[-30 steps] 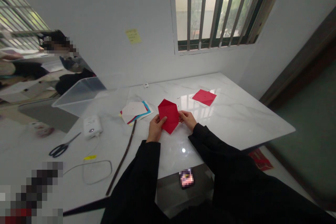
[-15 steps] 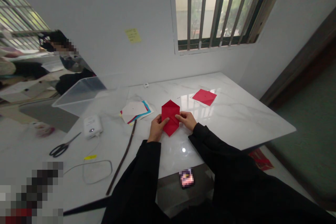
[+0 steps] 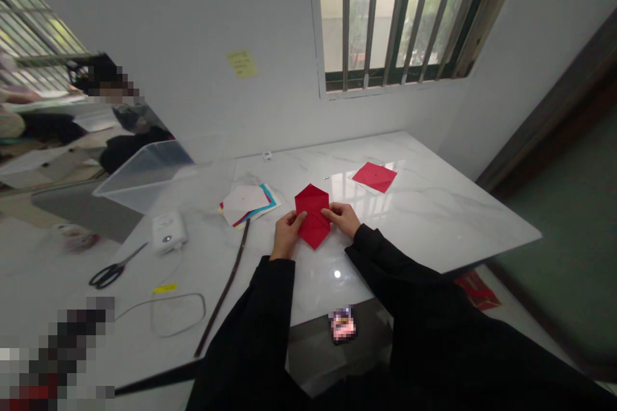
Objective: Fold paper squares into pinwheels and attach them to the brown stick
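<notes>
A folded piece of red paper (image 3: 313, 231), pointed at top and bottom, is held above the white marbled table (image 3: 434, 218). My left hand (image 3: 286, 233) grips its left edge, thumb on the front face. On the opposite edge, my right hand (image 3: 342, 218) pinches the paper between thumb and fingers. The fingers behind the sheet are partly hidden. To the left lies a stack of coloured paper (image 3: 245, 204), with white on top and red, blue and yellow edges showing. Farther back on the right, a red sheet (image 3: 375, 177) rests on white paper.
Black scissors (image 3: 108, 275), a white device with a cable (image 3: 168, 232), and a dark thin stick (image 3: 236, 263) lie on the left. A clear plastic bin (image 3: 144, 170) stands behind them. At the far left a person in dark clothing (image 3: 135, 151) is partly visible.
The lower tip of the red paper has swung slightly to the right. Both hands keep hold of it, and the left thumb has shifted a little up and left.
</notes>
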Demonstrator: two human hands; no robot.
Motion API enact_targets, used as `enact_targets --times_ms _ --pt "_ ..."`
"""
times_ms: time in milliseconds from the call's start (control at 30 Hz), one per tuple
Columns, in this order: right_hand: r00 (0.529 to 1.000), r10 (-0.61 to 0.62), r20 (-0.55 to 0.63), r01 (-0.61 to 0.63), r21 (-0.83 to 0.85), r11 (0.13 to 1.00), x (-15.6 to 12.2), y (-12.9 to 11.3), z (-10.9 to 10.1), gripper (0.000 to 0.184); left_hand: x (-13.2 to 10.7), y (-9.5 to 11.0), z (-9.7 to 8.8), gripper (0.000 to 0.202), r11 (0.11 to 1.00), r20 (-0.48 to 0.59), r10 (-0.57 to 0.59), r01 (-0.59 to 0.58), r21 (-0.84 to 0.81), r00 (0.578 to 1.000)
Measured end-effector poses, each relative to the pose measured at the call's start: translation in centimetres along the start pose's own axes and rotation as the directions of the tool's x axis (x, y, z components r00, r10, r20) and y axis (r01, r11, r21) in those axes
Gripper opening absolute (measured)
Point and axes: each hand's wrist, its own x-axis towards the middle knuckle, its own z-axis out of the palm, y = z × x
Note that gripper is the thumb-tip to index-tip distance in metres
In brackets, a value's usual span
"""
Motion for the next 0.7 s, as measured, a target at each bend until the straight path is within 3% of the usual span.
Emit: enact_targets --times_ms 700 --pt "1.0 -0.006 -0.002 0.006 -0.057 0.998 -0.04 0.06 -0.25 0.046 -0.24 0.41 0.27 0.042 0.998 -0.009 -0.003 0.004 0.056 1.0"
